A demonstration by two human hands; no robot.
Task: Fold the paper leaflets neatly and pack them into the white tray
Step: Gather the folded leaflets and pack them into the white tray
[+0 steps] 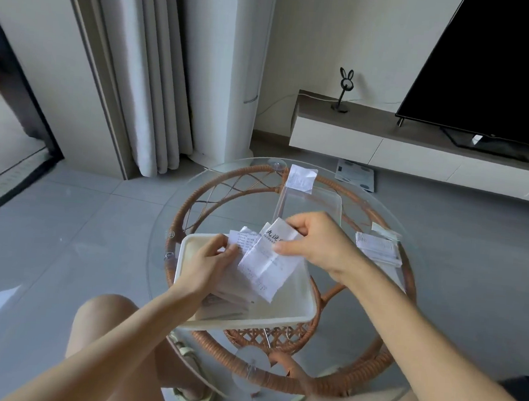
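Observation:
A white tray (247, 321) sits on the round glass table, near me. Above it my right hand (314, 240) pinches the top of a creased printed leaflet (267, 264) that hangs down over the tray. My left hand (211, 259) grips other leaflets (244, 238) at the tray's left side, and a stack of folded papers (233, 296) lies inside the tray below it. Another stack of leaflets (378, 249) rests on the glass at the right. A single leaflet (301, 178) lies at the table's far edge.
A clear plastic tray (323, 201) stands behind the white one. The glass top (389, 321) rests on a rattan frame (190, 201). My knees and sandalled feet show under the glass. A TV cabinet, a TV and curtains stand beyond.

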